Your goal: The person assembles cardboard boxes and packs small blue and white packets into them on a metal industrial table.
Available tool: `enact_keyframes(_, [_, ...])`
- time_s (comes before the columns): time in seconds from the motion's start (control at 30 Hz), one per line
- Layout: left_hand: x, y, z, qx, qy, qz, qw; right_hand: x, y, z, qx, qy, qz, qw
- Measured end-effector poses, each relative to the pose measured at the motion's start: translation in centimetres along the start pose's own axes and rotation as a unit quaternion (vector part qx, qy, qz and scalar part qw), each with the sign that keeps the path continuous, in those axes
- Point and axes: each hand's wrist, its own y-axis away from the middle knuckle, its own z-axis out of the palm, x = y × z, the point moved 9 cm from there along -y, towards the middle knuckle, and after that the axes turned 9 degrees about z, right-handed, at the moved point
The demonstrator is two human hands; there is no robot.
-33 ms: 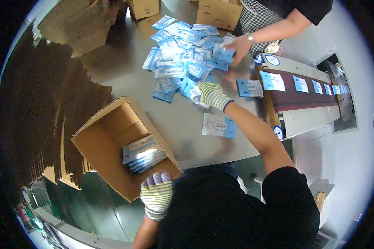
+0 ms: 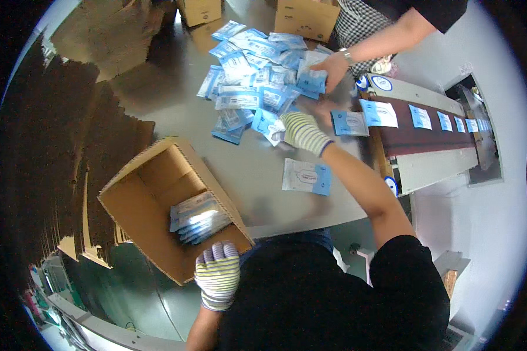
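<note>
Striped-gloved right hand (image 2: 303, 132) touches blue-and-white plastic packet (image 2: 265, 123), inward from grey table's (image 2: 256, 196) right edge; pinch indeterminable. Left hand (image 2: 218, 274), at brown cardboard carton's (image 2: 132, 202) near corner: grip indeterminable. Flat, full-width hold advised.

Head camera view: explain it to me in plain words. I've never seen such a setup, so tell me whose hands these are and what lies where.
There is no robot here. The camera sits on a person's head and looks down; its wide lens bends straight edges.

The striped gloves are on the wearer's own hands. The left hand is at the near edge of an open carton with packets stacked inside. The right hand has its fingers at a blue-and-white packet; how firmly it grips is unclear.

On the metal table lies a pile of packets. At the right, a belt bears a row more. The bare hand beyond is another person's.
</note>
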Motion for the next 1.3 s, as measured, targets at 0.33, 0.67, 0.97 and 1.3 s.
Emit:
enact_keyframes(0.33, [0.0, -0.6, 0.5, -0.021, 0.005, -0.012, 1.000, 4.0, 14.0, 4.8, -0.155, -0.114, -0.033, 0.981])
enact_keyframes(0.67, [-0.6, -0.8, 0.3, -0.030, 0.028, -0.038, 0.998, 17.1, 6.9, -9.6, -0.028, 0.151, -0.067, 0.986])
enact_keyframes(0.97, [-0.5, -2.0, -0.5, 0.007, 0.011, -0.026, 1.000, 22.6, -1.8, 2.6, -0.225, 0.115, -0.022, 0.967])
enact_keyframes(1.3, [-0.7, -2.0, -0.8, 0.029, 0.005, 0.008, 1.000, 1.3, 12.3, 3.1, -0.231, 0.083, -0.103, 0.964])
